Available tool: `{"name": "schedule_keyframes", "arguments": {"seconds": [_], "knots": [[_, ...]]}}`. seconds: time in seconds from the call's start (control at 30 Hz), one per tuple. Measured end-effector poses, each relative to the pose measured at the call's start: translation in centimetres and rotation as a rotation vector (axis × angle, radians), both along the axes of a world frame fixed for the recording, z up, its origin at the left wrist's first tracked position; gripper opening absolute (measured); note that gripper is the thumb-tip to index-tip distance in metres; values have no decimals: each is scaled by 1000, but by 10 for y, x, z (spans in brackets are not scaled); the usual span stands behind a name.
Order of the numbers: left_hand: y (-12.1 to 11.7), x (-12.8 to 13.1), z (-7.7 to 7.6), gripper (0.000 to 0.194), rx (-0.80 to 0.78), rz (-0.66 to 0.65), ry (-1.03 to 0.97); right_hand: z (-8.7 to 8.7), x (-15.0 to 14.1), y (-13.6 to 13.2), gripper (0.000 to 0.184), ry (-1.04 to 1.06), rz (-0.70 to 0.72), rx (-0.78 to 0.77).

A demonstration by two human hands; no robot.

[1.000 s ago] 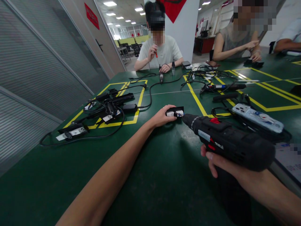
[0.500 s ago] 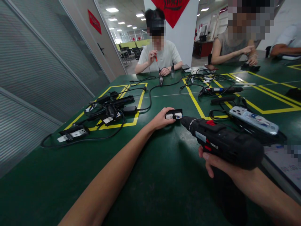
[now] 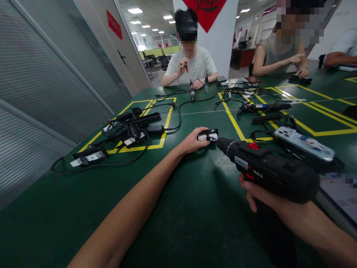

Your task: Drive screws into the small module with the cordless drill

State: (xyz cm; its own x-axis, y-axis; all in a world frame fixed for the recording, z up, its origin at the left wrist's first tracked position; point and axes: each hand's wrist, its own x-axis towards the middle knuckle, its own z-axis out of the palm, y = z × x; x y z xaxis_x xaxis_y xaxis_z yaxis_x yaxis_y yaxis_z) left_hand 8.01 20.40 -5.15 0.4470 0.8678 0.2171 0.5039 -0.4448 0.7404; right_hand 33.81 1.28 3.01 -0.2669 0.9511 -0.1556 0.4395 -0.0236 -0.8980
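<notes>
My left hand [image 3: 193, 142] is closed around a small black housing with a white inside [image 3: 208, 137], holding it against the green table. In my right hand [image 3: 263, 193] is a black cordless drill [image 3: 275, 167] with red switches, gripped by its handle. The drill's chuck points left at the right end of the housing. Its tip is right by that end, and whether the bit touches is too small to tell. My thumb covers part of the white inside.
Left on the green table [image 3: 167, 193] lie black power adapters with cables [image 3: 134, 130] and a labelled black housing [image 3: 89, 156]. A phone in a pale case [image 3: 304, 143] and cables lie to the right. Co-workers sit opposite; one person [image 3: 192, 63] holds a red-handled screwdriver [image 3: 186, 68].
The whole view has shifted slightly. Both hands keep their hold, with the drill still pointed at the housing's right end.
</notes>
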Motion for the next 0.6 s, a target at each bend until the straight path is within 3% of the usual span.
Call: {"name": "schedule_keyframes", "arguments": {"seconds": [0.6], "knots": [[-1, 1, 2, 60, -25, -4, -8, 2, 0, 0, 36, 24, -6, -21]]}}
